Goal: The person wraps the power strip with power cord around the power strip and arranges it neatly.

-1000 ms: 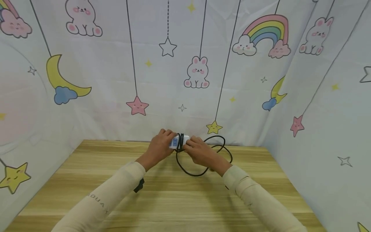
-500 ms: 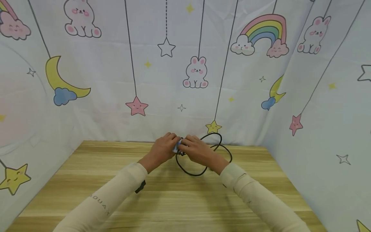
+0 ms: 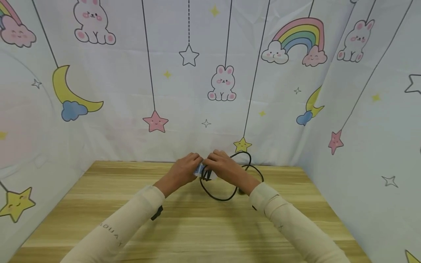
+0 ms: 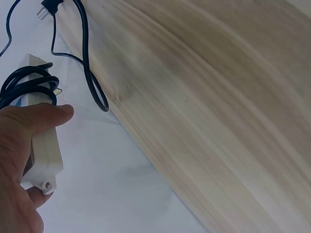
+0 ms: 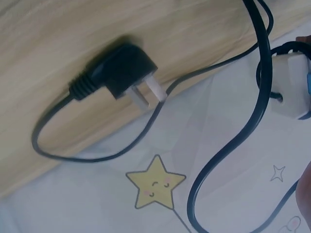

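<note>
A small white power strip point(image 4: 47, 150) with blue on its face is gripped at one end by my left hand point(image 3: 182, 171), thumb across its side. Black cord point(image 4: 30, 90) is wound several turns around the strip's middle. Beside it, my right hand point(image 3: 227, 167) has curled fingers and pinches the cord where it leaves the strip; its fingertips are mostly hidden. In the right wrist view only a bit of that hand shows at the edge, with the cord point(image 5: 231, 150) running up to it. A black plug point(image 5: 124, 70) with metal prongs lies on the table at the cord's end.
Loose cord loops point(image 3: 222, 199) spread over the wooden table point(image 3: 204, 233) under and right of the right hand. A white printed curtain point(image 3: 184, 138) stands right behind the table's back edge, with side curtains left and right.
The strip has tilted and dropped slightly between the hands. My right hand moved from the strip's right end across its front, then up and slightly away, showing the wound cord again.
</note>
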`<act>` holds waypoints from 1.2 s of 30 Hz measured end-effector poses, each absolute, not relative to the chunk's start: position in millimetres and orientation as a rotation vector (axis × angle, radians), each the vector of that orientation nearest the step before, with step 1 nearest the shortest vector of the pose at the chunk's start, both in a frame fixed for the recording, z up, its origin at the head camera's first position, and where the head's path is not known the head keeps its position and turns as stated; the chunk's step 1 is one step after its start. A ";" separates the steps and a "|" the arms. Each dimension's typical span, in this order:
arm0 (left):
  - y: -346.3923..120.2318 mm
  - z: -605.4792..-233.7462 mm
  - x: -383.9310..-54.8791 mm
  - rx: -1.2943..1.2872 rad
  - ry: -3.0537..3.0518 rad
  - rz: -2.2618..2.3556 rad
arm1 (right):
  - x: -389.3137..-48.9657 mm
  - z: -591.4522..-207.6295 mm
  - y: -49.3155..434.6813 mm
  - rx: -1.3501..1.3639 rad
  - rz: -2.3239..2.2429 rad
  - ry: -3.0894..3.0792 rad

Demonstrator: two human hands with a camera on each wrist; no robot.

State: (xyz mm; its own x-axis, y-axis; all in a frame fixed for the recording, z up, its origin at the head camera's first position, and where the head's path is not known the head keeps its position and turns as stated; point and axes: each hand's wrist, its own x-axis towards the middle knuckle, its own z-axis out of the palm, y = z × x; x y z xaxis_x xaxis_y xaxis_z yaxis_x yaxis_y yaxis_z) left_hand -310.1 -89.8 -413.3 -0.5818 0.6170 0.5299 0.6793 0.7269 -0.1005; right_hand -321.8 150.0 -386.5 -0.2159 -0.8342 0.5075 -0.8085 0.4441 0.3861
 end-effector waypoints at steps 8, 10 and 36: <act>-95.3 -421.3 -308.3 -1.025 -2.319 -0.173 | -328.5 -375.3 155.4 1.389 -0.159 -2.049; -96.8 -422.6 -306.7 -1.028 -2.307 -0.181 | -334.1 -375.2 155.8 1.395 -0.066 -2.052; -102.4 -424.0 -304.9 -1.070 -2.235 -0.530 | -358.6 -393.3 166.3 1.307 0.578 -2.459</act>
State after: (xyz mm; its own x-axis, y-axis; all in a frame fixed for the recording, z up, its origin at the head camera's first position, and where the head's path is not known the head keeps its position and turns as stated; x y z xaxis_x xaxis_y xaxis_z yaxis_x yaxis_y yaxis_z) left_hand -304.9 -102.4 -424.0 -0.4965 0.5590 0.6641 0.7977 0.5955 0.0951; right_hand -358.6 166.3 -393.3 -0.5430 -0.7177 0.4359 -0.8367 0.5062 -0.2089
